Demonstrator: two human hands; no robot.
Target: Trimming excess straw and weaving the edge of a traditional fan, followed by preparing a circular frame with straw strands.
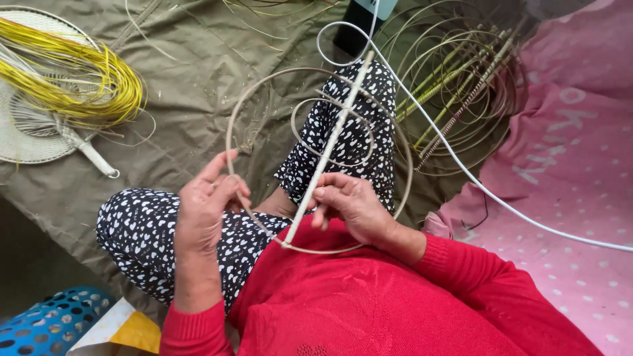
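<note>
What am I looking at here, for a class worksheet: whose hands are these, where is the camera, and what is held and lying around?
There is one picture, taken by a camera worn on a person's head and looking down at their lap. The person sits cross-legged, in a red top and spotted trousers.

The left hand pinches the rim of a round cane frame. The right hand grips the straight wrapped stick that crosses the frame; a smaller cane ring sits inside it.

On the olive cloth lie a bundle of yellow strips on a woven fan. More finished frames are piled ahead, beside a pink blanket. A blue basket shows at bottom left.
</note>
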